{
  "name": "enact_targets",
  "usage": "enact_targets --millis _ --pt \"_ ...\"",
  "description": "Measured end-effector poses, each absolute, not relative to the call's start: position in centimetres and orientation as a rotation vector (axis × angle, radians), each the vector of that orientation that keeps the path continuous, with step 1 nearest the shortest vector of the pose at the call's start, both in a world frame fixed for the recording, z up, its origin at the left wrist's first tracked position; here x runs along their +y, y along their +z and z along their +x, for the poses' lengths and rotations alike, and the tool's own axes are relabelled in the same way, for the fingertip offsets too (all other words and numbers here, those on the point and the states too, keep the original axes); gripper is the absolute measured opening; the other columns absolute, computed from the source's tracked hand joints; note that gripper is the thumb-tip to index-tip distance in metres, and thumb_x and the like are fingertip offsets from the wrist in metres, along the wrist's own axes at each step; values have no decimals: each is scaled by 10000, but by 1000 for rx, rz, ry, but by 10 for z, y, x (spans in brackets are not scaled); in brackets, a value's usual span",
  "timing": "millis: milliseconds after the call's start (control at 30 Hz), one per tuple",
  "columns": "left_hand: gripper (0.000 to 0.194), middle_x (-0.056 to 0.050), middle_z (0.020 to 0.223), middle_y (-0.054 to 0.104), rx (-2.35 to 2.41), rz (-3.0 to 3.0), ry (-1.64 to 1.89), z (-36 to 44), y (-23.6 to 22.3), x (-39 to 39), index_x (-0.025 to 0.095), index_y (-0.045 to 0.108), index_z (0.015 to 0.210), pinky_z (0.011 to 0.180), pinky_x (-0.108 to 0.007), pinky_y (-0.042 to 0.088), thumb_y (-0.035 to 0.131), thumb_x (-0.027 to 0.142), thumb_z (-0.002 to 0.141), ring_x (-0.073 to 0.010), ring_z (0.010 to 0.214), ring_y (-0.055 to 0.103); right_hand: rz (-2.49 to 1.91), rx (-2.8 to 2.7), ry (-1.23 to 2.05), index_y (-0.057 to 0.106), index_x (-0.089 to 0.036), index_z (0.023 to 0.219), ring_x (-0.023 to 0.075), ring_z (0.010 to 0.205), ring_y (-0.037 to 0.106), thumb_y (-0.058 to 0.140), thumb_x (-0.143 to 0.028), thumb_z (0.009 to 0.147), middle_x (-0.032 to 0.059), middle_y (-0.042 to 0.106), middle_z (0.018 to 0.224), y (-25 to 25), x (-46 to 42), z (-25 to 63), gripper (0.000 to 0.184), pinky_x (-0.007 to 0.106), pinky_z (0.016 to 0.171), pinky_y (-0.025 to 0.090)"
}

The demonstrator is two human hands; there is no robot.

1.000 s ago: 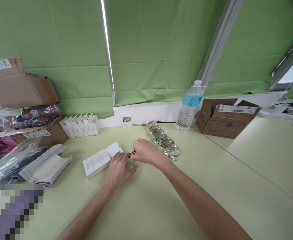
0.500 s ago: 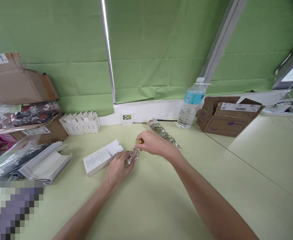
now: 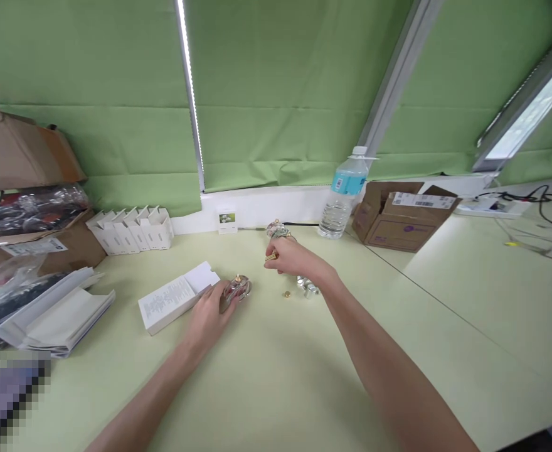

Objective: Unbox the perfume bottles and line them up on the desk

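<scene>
My left hand (image 3: pixel 210 312) is closed around a clear cut-glass perfume bottle (image 3: pixel 238 287) with a gold neck, which rests at the table top. My right hand (image 3: pixel 289 256) pinches a small gold cylindrical piece (image 3: pixel 271 257) between thumb and fingers, up and to the right of that bottle. On the table below my right hand lies a small gold ring-like part (image 3: pixel 286 294). Further glass bottles (image 3: pixel 276 228) stand in a row behind my right hand, which partly covers them. Beside my left hand lies an open white carton (image 3: pixel 172 301) with printed text.
Several small white cartons (image 3: pixel 132 229) stand at the back left, near stacked cardboard boxes (image 3: pixel 31 147). White packaging and plastic bags (image 3: pixel 64 307) lie in front. A large water bottle (image 3: pixel 344 194) and an open brown box (image 3: pixel 398 220) stand at the back right.
My right hand has moved away from the bottle in my left hand, carrying the gold piece. The gold ring-like part on the table now shows. The view has shifted to the right.
</scene>
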State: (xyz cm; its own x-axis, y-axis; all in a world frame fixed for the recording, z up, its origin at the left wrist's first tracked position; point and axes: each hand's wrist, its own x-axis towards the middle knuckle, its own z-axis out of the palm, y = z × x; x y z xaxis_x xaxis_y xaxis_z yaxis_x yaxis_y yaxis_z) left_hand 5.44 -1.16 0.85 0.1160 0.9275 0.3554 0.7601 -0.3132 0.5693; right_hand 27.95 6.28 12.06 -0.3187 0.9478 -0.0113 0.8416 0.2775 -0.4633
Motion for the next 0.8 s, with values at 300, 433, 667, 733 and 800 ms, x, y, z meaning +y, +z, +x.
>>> enact_targets --millis 300,433,667,733,800 --pt "336 -42 1102 666 1517 2108 1002 51 13 -10 265 539 1205 842 -377 482 431 396 915 -236 1002 616 -1440 -2473 478 668 -193 838 131 679 562 642 -293 751 17 646 783 118 30 268 135 217 545 325" --pt "404 -73 1206 627 1458 2042 1063 49 9 -7 240 504 1283 930 -386 468 471 351 896 -233 1094 594 -1425 -2515 472 634 -193 915 125 641 534 614 -269 768 11 626 765 79 9 257 166 223 547 298" --pt "433 -78 1153 661 1396 1850 1119 44 4 -3 217 485 1252 931 -394 496 562 356 850 -218 1054 634 -1273 -2529 635 620 -186 886 119 624 526 590 -207 775 -10 614 726 45 -7 242 117 219 557 303" --pt "361 -68 1143 667 1354 1842 1140 43 6 -4 216 524 1192 925 -376 504 557 343 855 -204 1044 640 -1228 -2500 735 621 -199 982 122 616 537 628 -286 778 -17 625 730 50 -7 245 222 218 554 321" --pt "313 -59 1115 680 1321 1856 1142 43 8 -5 213 553 1142 911 -359 513 556 340 856 -197 1022 649 -1283 -2433 780 626 -201 1014 134 628 559 631 -414 789 -6 644 747 56 -5 252 309 226 555 341"
